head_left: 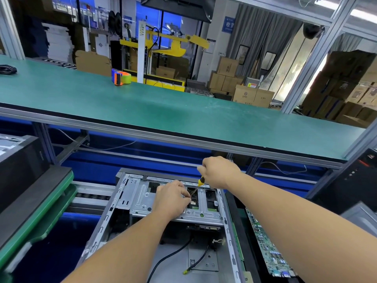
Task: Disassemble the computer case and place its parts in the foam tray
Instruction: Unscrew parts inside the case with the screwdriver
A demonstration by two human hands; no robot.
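An open grey metal computer case point(122, 203) lies on its side in front of me, with its drive bracket point(140, 201) across the far end and black cables point(173, 256) loose on its floor. My right hand point(219, 170) grips the yellow-and-black handle of a screwdriver point(201, 181), and the shaft slants down into the bracket. My left hand point(171, 198) rests on the bracket, its fingers pinching the screwdriver shaft near the tip. A green motherboard point(267, 250) lies to the right of the case.
A long green-topped shelf point(163, 107) runs above the case, holding an orange tape dispenser point(120, 77). Stacked green and black trays point(34, 203) sit at the left under a black box. Another black computer tower point(353, 180) stands at the right. Cardboard boxes fill the background.
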